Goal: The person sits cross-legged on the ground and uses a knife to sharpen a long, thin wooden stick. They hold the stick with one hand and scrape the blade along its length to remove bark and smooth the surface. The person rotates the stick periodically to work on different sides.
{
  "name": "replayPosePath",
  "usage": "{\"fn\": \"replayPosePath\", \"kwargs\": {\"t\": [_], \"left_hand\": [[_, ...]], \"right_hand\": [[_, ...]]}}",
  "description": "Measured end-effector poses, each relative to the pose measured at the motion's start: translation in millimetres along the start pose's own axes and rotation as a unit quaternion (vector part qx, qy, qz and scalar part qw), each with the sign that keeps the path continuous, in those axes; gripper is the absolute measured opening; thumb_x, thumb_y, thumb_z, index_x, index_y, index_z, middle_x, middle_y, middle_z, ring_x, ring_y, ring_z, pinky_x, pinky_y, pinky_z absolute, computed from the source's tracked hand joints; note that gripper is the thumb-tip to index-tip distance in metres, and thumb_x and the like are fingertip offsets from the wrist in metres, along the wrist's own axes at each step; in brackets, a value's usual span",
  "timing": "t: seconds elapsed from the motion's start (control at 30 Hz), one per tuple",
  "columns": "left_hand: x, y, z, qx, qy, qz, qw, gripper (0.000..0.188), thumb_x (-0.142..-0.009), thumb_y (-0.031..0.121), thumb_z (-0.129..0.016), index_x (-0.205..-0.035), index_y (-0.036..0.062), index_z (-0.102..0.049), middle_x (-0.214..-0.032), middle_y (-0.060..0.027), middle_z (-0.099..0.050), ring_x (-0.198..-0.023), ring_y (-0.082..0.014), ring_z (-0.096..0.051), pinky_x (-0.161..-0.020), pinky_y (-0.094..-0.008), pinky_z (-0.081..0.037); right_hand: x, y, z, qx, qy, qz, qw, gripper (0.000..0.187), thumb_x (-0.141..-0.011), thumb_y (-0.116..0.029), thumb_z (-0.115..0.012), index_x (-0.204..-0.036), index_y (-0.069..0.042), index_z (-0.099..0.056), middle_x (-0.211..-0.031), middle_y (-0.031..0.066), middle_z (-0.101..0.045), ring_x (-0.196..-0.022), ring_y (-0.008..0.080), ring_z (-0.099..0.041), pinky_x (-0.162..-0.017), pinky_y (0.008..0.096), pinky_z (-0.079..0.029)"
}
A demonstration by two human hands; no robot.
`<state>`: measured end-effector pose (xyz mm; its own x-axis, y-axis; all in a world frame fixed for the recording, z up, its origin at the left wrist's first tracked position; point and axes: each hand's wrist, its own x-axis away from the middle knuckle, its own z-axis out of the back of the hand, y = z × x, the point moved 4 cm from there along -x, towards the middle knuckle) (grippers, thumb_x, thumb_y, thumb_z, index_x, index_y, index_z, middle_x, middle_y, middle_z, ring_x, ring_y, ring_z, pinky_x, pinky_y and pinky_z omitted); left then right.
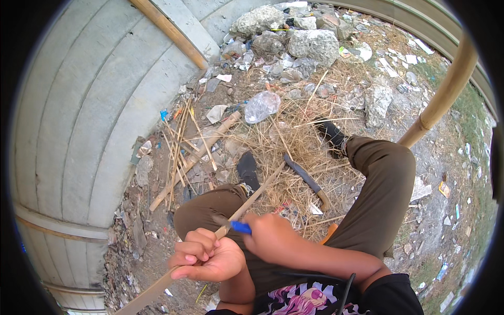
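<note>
Head view: the left hand (pixel 212 257) lies palm up, its fingers curled round a bamboo strip (pixel 257 192) and pinching it against the thumb. The right hand (pixel 270 236) is closed in a fist round a blue-handled knife (pixel 240 227); the blurred blade appears to meet the strip just beyond the left fingertips. With blade and knuckles so close, a skid on a knot or a sudden split in the grain could cut the left fingers; a loose pinch could let the strip roll and send the edge astray. Its far end, unsupported by any hand, may whip under pressure. Ahead of the right fingers lies a curved, grey-wrapped hacking tool (pixel 303 176) among straw. Farther out from the left fingers are bamboo offcuts (pixel 181 142), then a clear plastic bag (pixel 262 106), and farthest, concrete rubble (pixel 315 44).
</note>
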<state>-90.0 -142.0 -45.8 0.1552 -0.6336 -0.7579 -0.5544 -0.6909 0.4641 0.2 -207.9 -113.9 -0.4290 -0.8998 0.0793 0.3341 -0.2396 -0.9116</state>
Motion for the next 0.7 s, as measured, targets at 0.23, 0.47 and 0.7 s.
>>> {"fn": "replayPosePath", "kwargs": {"t": [0.23,0.47,0.7], "left_hand": [[-7,-1,7,-0.001,-0.013,0.010,1.000,0.043,-0.108,0.048,-0.033,-0.086,0.0114,-0.036,-0.064,0.0017,-0.030,-0.048,-0.0072,-0.022,-0.041,-0.0212,-0.021],[-28,16,-10,-0.039,-0.186,0.013,0.982,0.055,-0.107,0.056,-0.024,-0.087,0.0087,-0.046,-0.064,-0.0002,-0.037,-0.048,-0.0100,-0.027,-0.044,-0.0255,-0.032],[-60,56,25,0.137,-0.062,-0.017,0.989,0.042,-0.106,0.046,-0.041,-0.089,0.0076,-0.046,-0.068,0.0021,-0.034,-0.052,-0.0082,-0.027,-0.046,-0.0228,-0.027]], "right_hand": [[-32,62,-8,0.069,-0.027,-0.114,0.991,0.025,-0.087,-0.019,-0.061,-0.088,0.004,-0.070,-0.075,0.0297,-0.066,-0.072,0.0468,-0.067,-0.070,0.0534,-0.055],[-13,25,-7,0.030,-0.002,-0.016,0.999,0.023,-0.086,-0.019,-0.062,-0.081,0.004,-0.066,-0.073,0.0281,-0.066,-0.070,0.0454,-0.068,-0.066,0.0529,-0.056],[-16,30,-27,0.026,-0.039,-0.029,0.998,0.026,-0.087,-0.020,-0.063,-0.081,0.005,-0.064,-0.072,0.0278,-0.066,-0.068,0.0459,-0.068,-0.065,0.0535,-0.056]]}}
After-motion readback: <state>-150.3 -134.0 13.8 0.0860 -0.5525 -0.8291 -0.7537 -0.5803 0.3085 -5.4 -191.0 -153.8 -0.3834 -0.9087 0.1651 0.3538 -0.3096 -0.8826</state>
